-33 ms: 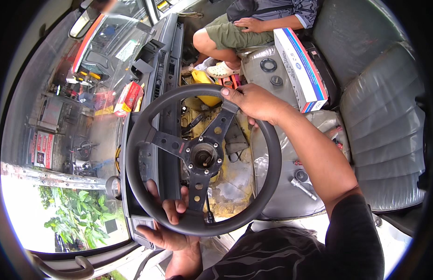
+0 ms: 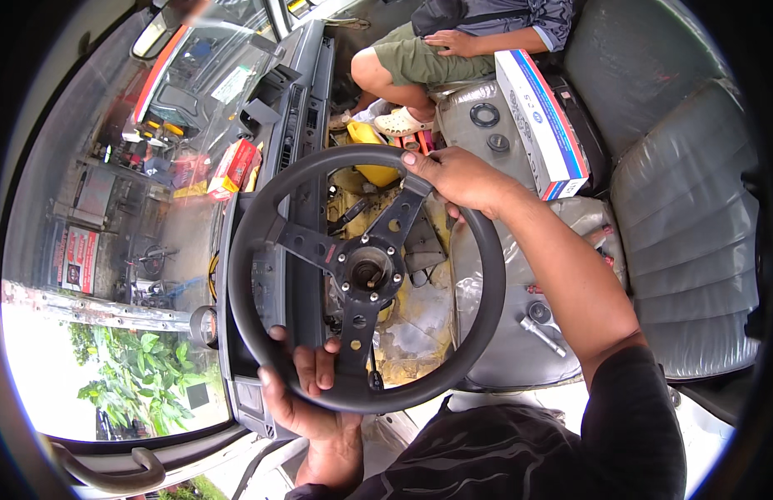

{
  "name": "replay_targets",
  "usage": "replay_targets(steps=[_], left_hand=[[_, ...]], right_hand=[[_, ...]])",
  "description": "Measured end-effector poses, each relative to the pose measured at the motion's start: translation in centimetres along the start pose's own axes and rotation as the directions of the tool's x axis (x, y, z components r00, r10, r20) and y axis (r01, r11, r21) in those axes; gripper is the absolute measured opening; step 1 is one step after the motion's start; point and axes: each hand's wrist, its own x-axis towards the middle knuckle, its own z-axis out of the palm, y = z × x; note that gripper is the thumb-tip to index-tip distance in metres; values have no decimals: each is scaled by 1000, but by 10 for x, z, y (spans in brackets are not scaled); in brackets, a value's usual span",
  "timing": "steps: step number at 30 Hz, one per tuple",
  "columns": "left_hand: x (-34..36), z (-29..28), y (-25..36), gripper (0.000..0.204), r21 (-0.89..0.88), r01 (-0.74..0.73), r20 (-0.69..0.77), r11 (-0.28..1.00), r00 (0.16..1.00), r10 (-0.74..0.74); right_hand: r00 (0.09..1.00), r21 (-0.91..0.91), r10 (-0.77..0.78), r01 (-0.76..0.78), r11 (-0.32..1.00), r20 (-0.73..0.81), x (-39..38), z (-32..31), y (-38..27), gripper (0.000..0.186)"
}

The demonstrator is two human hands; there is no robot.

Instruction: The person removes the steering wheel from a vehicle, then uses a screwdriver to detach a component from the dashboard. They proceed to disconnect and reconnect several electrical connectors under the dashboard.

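A black three-spoke steering wheel [image 2: 484, 283] fills the middle of the view, its hub open with several bolts around it. My right hand [image 2: 457, 185] grips the upper right of the rim, thumb over the top. My left hand [image 2: 311, 392] holds the lower left of the rim, fingers curled through the inside. Beside my right forearm, a ratchet-like metal tool [image 2: 549, 337] and a dark round part [image 2: 539, 314] lie on the grey seat [image 2: 490, 358].
A long white box [image 2: 536, 125] and black rings [image 2: 485, 115] lie near a seated person in shorts [image 2: 403, 62], whose hand rests on their thigh. A yellow jug [image 2: 374, 171] is on the floor. The dashboard [image 2: 290, 125] and windshield [image 2: 111, 250] are left; backrests [image 2: 682, 233] right.
My left thumb has risen closer around the rim. The wheel and surroundings appear shifted very slightly in the view.
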Motion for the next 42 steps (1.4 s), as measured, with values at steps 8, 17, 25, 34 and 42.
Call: replay_targets(steps=[8, 17, 25, 34, 42], left_hand=[[5, 13, 1, 21, -33, 33, -193, 999, 980, -39], [3, 16, -3, 22, -102, -10, -63, 995, 998, 4], [0, 14, -5, 23, 30, 7, -194, 1000, 981, -1], [-1, 18, -9, 27, 102, -13, -215, 995, 976, 35], [1, 14, -9, 28, -9, -16, -164, 1000, 986, 14]], right_hand=[[996, -47, 17, -21, 999, -82, -1, 4, -9, 65], [993, -75, -80, 73, 994, -90, 0, 4, -14, 65], [999, 55, 45, -46, 997, 13, 4, 3, -19, 66], [999, 79, 43, -40, 996, -31, -4, 8, -31, 69], [997, -45, 0, -3, 999, -79, -3, 5, -25, 73]])
